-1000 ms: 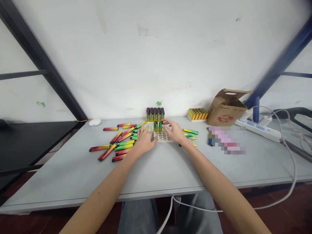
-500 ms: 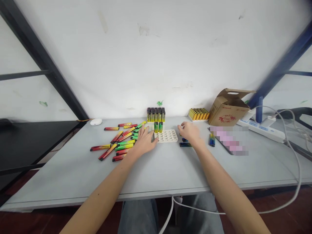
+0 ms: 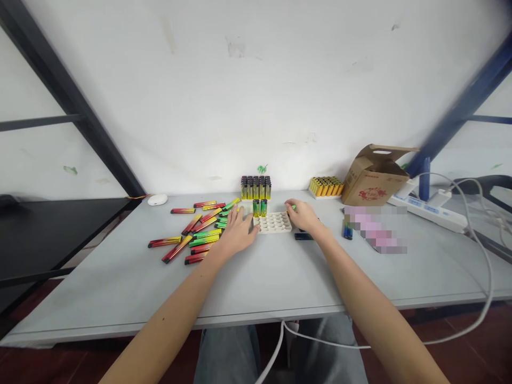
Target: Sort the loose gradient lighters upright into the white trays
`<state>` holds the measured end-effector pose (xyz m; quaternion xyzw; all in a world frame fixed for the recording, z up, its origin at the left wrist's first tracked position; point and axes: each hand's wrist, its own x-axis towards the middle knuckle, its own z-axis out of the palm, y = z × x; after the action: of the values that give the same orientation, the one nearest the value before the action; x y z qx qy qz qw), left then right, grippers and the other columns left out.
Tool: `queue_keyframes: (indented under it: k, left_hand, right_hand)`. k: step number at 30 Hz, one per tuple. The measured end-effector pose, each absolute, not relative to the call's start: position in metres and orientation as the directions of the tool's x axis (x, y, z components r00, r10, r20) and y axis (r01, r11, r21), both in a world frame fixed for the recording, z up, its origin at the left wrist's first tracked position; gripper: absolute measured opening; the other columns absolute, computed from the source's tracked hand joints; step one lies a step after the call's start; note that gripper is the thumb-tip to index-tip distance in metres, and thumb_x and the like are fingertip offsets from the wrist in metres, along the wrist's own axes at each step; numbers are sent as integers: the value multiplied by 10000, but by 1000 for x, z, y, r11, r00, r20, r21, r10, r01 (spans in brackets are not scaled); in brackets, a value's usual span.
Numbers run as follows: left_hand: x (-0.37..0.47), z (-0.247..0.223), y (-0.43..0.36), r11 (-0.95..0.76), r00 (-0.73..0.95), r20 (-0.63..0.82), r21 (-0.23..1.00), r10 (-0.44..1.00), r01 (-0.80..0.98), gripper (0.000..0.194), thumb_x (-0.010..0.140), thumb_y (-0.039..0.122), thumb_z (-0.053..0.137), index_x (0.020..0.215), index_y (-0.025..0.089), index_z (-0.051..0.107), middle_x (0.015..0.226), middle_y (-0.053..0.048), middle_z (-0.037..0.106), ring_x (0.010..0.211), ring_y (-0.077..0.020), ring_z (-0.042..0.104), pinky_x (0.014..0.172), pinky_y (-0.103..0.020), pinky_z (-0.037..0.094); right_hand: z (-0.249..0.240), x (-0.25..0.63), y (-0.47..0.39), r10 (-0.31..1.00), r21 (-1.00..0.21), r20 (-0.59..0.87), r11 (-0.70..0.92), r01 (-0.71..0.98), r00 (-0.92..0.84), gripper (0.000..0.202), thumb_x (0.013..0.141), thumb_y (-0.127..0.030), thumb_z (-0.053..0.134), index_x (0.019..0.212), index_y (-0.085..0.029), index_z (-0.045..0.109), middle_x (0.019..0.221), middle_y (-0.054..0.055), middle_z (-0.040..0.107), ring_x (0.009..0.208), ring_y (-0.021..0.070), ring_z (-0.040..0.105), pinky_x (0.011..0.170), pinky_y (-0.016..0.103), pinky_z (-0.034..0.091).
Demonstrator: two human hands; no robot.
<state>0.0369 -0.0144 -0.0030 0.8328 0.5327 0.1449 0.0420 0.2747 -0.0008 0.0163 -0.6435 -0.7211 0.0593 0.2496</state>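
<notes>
A white tray with rows of round holes [image 3: 276, 224] lies in the middle of the table. Two green-and-yellow lighters [image 3: 260, 208] stand upright at its back left corner. My left hand [image 3: 237, 230] rests beside the tray's left end, fingers spread, holding nothing. At the tray's right end, my right hand [image 3: 302, 215] has its fingers pinched round a green lighter [image 3: 293, 208], mostly hidden by the hand. Red and green lighters [image 3: 205, 234] lie scattered left of my left hand. A dark blue lighter [image 3: 303, 236] lies below my right hand.
Behind the tray stands a block of dark-topped lighters [image 3: 256, 188]. Farther right are a tray of yellow lighters [image 3: 326, 186], an open cardboard box [image 3: 374, 178], a blue lighter [image 3: 348, 230], a blurred pink item [image 3: 372, 226] and a white power strip [image 3: 432, 213]. A white case [image 3: 157, 200] sits back left.
My right hand has moved a little left, to the tray's right end, and a green lighter now shows at its fingers. My left hand has stayed in place.
</notes>
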Motion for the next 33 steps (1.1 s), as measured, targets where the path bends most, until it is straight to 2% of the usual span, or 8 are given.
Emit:
queue_keyframes:
  k: [3, 7, 13, 19, 25, 27, 30, 33]
  left_hand:
    - [37, 0, -15, -417, 382, 183, 230, 906, 879, 536, 939, 450, 349, 1373, 156, 462, 1533, -174, 293, 1477, -368, 46, 1166, -566, 135]
    - [37, 2, -16, -408, 375, 172, 235, 911, 882, 531, 933, 440, 355, 1367, 155, 466, 1534, -178, 289, 1477, -367, 46, 1165, -564, 126]
    - [37, -3, -14, -402, 363, 190, 245, 912, 882, 521, 926, 471, 365, 1346, 187, 481, 1530, -161, 311, 1479, -364, 47, 1152, -586, 121]
    - [37, -2, -15, -388, 357, 160, 242, 920, 889, 548, 932, 487, 341, 1346, 159, 489, 1536, -191, 287, 1475, -382, 36, 1155, -581, 113]
    - [37, 0, -16, -370, 342, 146, 270, 928, 889, 518, 924, 494, 361, 1311, 183, 510, 1530, -170, 307, 1477, -374, 54, 1147, -576, 154]
    - [37, 0, -15, -365, 336, 147, 277, 930, 889, 525, 921, 500, 367, 1313, 182, 509, 1530, -170, 306, 1475, -379, 59, 1146, -575, 163]
    - [36, -2, -14, -363, 330, 158, 285, 931, 887, 517, 915, 502, 384, 1293, 179, 527, 1525, -174, 314, 1470, -393, 82, 1141, -583, 178]
    - [36, -3, -14, -370, 334, 169, 282, 927, 885, 514, 920, 500, 378, 1298, 183, 525, 1517, -170, 324, 1471, -388, 81, 1147, -574, 171]
  right_hand:
    - [16, 283, 1, 938, -424, 303, -25, 905, 168, 375, 934, -273, 376, 1197, -154, 615, 1203, 129, 669, 1116, 268, 609, 915, 358, 437]
    - [13, 288, 3, 929, -324, 171, -261, 909, 327, 460, 879, -428, 481, 1157, -93, 629, 1158, 214, 659, 1108, 341, 595, 904, 432, 434]
    - [9, 279, 6, 943, -283, 186, -217, 934, 276, 581, 857, -574, 457, 1060, -78, 683, 1207, 244, 620, 1177, 366, 530, 935, 447, 408]
    - [9, 278, 10, 946, -380, 172, -195, 904, 276, 350, 786, -403, 559, 995, -184, 734, 1077, 156, 703, 1085, 309, 604, 871, 372, 437]
    - [2, 280, 15, 933, -480, 176, -198, 855, 315, 253, 761, -309, 595, 957, -207, 718, 963, 105, 735, 1003, 282, 647, 870, 363, 436]
    - [3, 282, 17, 917, -630, 186, -164, 759, 352, 212, 756, -300, 608, 926, -202, 690, 941, 88, 732, 976, 259, 647, 870, 355, 445]
    - [10, 288, 19, 921, -904, 135, -37, 427, 366, 186, 761, -329, 606, 884, -193, 631, 926, 86, 711, 912, 229, 646, 813, 346, 492]
    - [24, 293, 15, 973, -1000, 9, 5, 18, 229, 135, 792, -309, 539, 877, -212, 577, 865, 63, 683, 787, 182, 649, 758, 334, 528]
